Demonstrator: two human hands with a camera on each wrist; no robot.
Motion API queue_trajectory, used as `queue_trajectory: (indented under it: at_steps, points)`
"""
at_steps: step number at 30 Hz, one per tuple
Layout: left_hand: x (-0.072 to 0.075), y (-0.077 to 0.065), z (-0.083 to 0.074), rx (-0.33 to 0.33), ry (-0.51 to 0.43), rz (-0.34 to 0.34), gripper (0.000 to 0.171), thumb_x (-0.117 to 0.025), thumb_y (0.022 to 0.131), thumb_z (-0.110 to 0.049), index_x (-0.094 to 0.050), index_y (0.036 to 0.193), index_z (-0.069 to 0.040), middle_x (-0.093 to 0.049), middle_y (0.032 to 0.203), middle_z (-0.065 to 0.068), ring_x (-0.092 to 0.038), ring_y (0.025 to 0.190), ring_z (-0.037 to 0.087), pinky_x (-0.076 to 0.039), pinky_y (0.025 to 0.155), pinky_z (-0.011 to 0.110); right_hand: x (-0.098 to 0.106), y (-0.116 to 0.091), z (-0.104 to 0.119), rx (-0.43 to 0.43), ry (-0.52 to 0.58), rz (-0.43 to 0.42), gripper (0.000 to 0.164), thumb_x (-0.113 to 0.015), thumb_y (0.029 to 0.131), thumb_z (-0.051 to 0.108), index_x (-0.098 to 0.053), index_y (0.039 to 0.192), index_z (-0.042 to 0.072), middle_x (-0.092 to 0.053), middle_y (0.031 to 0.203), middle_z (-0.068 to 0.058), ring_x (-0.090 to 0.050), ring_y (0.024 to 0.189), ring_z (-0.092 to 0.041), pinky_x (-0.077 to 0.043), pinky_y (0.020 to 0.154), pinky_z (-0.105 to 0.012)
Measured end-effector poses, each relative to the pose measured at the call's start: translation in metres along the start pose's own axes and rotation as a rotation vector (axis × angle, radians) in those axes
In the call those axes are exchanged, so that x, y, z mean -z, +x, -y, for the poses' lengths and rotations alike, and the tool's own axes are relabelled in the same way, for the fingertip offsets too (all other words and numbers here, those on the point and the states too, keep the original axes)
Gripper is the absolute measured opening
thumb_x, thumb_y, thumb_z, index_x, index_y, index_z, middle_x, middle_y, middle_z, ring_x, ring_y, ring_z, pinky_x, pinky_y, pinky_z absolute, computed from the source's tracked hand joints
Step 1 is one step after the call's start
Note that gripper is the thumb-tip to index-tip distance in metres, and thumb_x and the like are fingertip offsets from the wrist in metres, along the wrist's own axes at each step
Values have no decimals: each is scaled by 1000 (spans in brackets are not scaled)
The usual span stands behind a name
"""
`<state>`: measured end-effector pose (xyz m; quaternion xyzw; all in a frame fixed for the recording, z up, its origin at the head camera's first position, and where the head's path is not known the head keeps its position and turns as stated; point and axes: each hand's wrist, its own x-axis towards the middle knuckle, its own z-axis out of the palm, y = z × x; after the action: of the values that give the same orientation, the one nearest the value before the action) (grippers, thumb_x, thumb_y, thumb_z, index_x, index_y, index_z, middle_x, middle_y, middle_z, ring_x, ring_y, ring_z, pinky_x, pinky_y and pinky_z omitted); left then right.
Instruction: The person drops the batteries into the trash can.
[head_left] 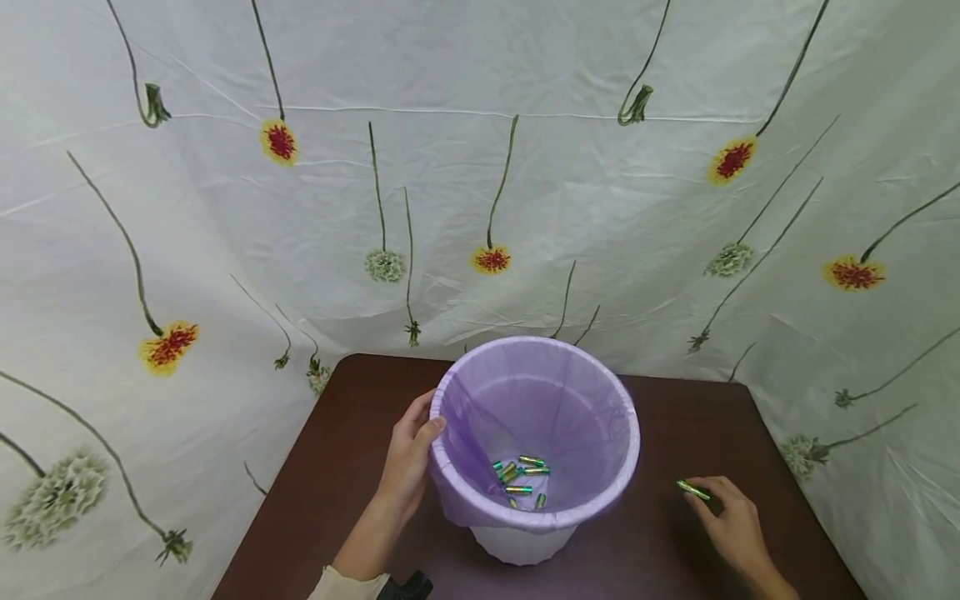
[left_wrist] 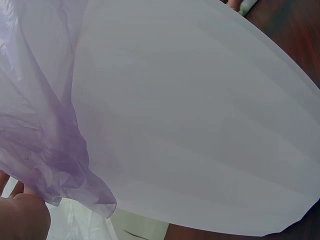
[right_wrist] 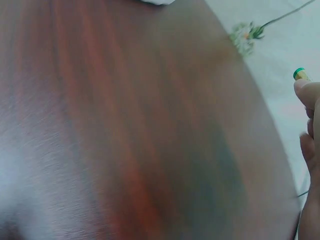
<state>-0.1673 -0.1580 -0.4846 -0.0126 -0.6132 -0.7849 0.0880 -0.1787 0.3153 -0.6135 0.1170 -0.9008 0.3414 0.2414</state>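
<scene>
A white trash bin (head_left: 522,543) with a purple plastic liner (head_left: 540,392) folded over its rim stands on the dark table. My left hand (head_left: 405,458) grips the rim on its left side, thumb over the edge. Inside, on the bottom of the liner, lie several green-and-gold batteries (head_left: 519,490). To the right of the bin, my right hand (head_left: 727,521) pinches one more such battery (head_left: 693,490) between thumb and fingers, over the table. In the left wrist view the bin's white wall (left_wrist: 200,125) fills most of the picture, with the liner's loose hem (left_wrist: 75,170) hanging beside the hand.
The dark brown table (head_left: 360,417) has its far edge just behind the bin. A white cloth (head_left: 315,217) printed with flowers hangs behind it and along both sides. A black strap (head_left: 405,586) sits at the left wrist.
</scene>
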Motion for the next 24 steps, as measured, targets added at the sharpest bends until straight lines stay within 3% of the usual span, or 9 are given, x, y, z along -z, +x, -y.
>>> queue_trajectory:
  at_steps: [6,13,24]
  points:
    - [1,1,0,6,3,-8,46,-55,97,-4,-53,142,3,-58,131,25,-64,104,25,-56,85,32,12,25,14,25,31,-8,30,-86,77,-5,-77,103,7,-71,95,-3,-59,82,-1,-41,68,-11]
    - [2,2,0,14,18,0,45,-55,98,-5,-53,143,3,-58,133,24,-63,108,26,-55,88,32,24,55,30,49,71,-28,30,-86,78,-5,-77,103,9,-71,98,-1,-59,94,5,-42,80,-13]
    - [0,1,1,20,22,6,44,-55,99,-6,-53,143,2,-57,134,25,-63,108,27,-55,89,33,44,98,62,183,93,-48,30,-85,77,-7,-78,102,8,-72,96,-1,-61,91,0,-41,79,-13]
